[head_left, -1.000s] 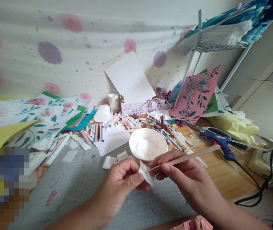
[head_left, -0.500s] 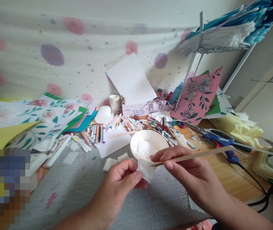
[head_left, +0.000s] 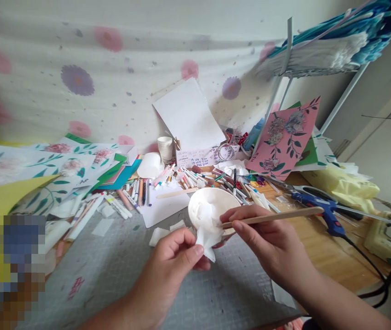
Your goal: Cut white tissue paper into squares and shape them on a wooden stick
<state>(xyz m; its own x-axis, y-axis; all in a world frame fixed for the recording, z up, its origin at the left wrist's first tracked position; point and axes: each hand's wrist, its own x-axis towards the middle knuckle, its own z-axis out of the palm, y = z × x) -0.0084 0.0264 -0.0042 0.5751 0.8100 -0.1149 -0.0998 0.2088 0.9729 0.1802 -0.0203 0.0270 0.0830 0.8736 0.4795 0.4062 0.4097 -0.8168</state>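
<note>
My left hand (head_left: pixel 178 256) is closed, pinching a piece of white tissue (head_left: pixel 209 239) between thumb and fingers at the near rim of a white paper bowl (head_left: pixel 228 201). Soft white material (head_left: pixel 205 211) lies inside the bowl. With my right hand (head_left: pixel 264 233) I grip a flat wooden craft stick (head_left: pixel 281 217), thumb below and fingers above. Its left tip is over the bowl's near right side, close to the tissue. Small white paper squares (head_left: pixel 161 233) lie on the mat just left of the bowl.
A grey cutting mat (head_left: pixel 113 266) covers the table's front. Markers (head_left: pixel 143 191) crowd the back, near stacked paper cups (head_left: pixel 165 149). At right are a blue glue gun (head_left: pixel 319 208), its cord, and scissors (head_left: pixel 305 190). Flower-decorated sheets (head_left: pixel 286 137) stand behind. A person (head_left: pixel 20 247) is blurred at left.
The craft stick has shifted left and levelled a little, its tip now further over the bowl. More of the tissue shows, bunched over the near rim. My left hand has hardly moved.
</note>
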